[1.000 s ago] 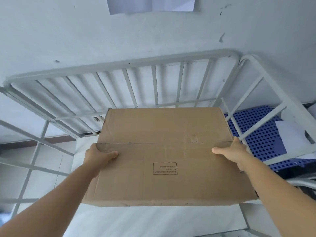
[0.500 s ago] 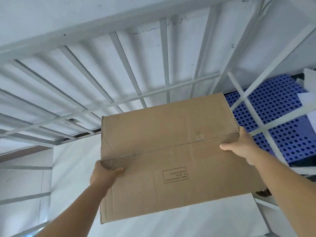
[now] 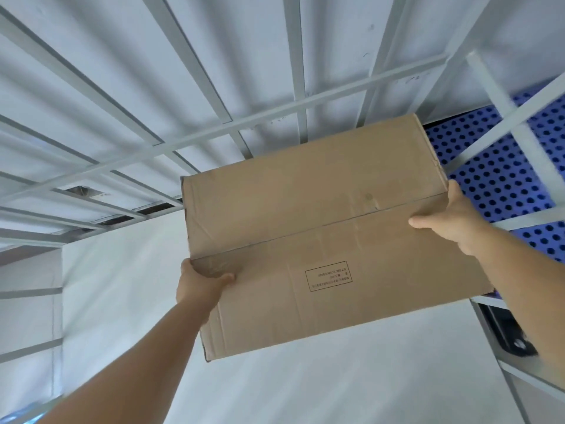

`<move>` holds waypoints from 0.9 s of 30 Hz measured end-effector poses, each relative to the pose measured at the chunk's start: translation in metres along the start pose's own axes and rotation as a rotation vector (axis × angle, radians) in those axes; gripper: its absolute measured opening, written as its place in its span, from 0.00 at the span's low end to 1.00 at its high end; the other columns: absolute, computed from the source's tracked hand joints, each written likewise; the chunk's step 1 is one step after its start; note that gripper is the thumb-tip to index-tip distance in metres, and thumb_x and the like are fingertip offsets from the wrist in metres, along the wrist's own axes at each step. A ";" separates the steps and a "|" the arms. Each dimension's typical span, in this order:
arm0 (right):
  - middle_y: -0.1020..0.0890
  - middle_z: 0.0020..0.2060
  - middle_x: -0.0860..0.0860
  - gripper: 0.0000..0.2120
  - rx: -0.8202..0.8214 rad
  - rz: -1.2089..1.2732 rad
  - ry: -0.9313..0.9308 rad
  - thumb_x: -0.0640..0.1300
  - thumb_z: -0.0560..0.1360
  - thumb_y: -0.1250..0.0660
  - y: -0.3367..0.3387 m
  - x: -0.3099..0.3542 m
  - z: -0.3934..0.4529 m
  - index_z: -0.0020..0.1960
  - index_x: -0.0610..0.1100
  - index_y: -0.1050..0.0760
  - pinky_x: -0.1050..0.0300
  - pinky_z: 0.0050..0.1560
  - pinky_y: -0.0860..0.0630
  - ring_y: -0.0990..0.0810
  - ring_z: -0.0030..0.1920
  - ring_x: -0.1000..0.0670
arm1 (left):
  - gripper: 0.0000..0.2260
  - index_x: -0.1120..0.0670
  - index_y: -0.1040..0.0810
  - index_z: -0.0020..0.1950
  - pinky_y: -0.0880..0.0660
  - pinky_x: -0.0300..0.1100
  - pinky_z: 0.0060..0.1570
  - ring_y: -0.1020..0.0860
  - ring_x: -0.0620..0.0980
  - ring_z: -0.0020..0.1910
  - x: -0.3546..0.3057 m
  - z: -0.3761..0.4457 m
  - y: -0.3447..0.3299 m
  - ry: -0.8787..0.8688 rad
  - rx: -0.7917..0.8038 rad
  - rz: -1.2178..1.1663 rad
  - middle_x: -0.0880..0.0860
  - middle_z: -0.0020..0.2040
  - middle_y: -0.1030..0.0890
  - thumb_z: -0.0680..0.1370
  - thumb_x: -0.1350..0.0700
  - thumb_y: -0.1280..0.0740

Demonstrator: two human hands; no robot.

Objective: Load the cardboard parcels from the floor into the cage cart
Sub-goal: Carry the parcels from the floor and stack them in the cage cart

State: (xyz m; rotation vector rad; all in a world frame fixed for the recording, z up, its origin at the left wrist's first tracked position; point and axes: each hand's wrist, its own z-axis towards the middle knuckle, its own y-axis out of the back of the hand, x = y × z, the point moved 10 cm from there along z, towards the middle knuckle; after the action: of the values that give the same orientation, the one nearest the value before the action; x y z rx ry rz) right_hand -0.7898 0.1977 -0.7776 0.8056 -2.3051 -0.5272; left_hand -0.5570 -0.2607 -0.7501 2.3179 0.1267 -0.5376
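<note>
**A:** So where's the cardboard parcel (image 3: 321, 240) at right now?

**B:** It's held up inside the cage cart (image 3: 214, 130), above the cart's white floor (image 3: 305, 387) and not set down yet. It's carried between both hands: the left hand (image 3: 200, 284) is wrapped round the near-left corner with the thumb laid over the top face, and the right hand (image 3: 452, 220) is clamped on the right end, thumb on top. Neither grip is open at all; how the fingers lie underneath can't be seen, they're hidden by the box.

**B:** The long axis is run left to right between the two hands, tilted so the right end is carried higher and further away. A printed label box (image 3: 328, 276) is seen on the top face, upside down.

**A:** And the bit the next move depends on?

**B:** The back bars are just past the far edge, and the side rail with the blue perforated panel (image 3: 501, 179) behind it is right next to the right hand. Probably the box gets lowered straight down and forward. The frame's a bit smeared, so the gap to the bars can't really be judged.
</note>
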 end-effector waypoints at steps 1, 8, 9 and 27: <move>0.50 0.79 0.50 0.54 -0.028 -0.005 -0.013 0.42 0.70 0.23 0.007 -0.012 0.011 0.80 0.52 0.59 0.41 0.74 0.42 0.47 0.78 0.45 | 0.27 0.53 0.33 0.60 0.26 0.48 0.47 0.24 0.56 0.48 0.000 0.005 -0.015 -0.014 0.017 0.030 0.51 0.51 0.24 0.67 0.58 0.22; 0.51 0.80 0.51 0.55 -0.032 -0.038 0.044 0.43 0.70 0.23 0.016 0.001 0.023 0.80 0.52 0.61 0.43 0.75 0.44 0.48 0.78 0.46 | 0.31 0.53 0.33 0.64 0.25 0.52 0.55 0.23 0.56 0.52 -0.005 0.012 -0.021 -0.035 0.004 0.010 0.49 0.53 0.24 0.66 0.58 0.21; 0.51 0.80 0.51 0.55 -0.030 -0.050 0.054 0.43 0.70 0.23 0.013 0.004 0.025 0.80 0.52 0.61 0.43 0.75 0.44 0.48 0.78 0.46 | 0.31 0.52 0.33 0.65 0.25 0.52 0.54 0.23 0.56 0.52 -0.004 0.012 -0.020 -0.029 -0.001 0.004 0.49 0.53 0.24 0.67 0.57 0.22; 0.54 0.80 0.47 0.47 -0.158 -0.526 0.196 0.57 0.75 0.32 0.000 0.024 0.000 0.80 0.43 0.58 0.41 0.75 0.43 0.49 0.78 0.42 | 0.39 0.50 0.45 0.76 0.26 0.51 0.53 0.27 0.58 0.61 -0.036 -0.005 -0.031 -0.190 0.002 0.375 0.54 0.72 0.37 0.72 0.49 0.27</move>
State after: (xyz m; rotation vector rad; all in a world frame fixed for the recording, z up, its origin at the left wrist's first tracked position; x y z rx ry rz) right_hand -0.8048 0.1814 -0.7677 1.3276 -1.8384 -0.8059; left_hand -0.5959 -0.2327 -0.7521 2.2043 -0.3913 -0.5590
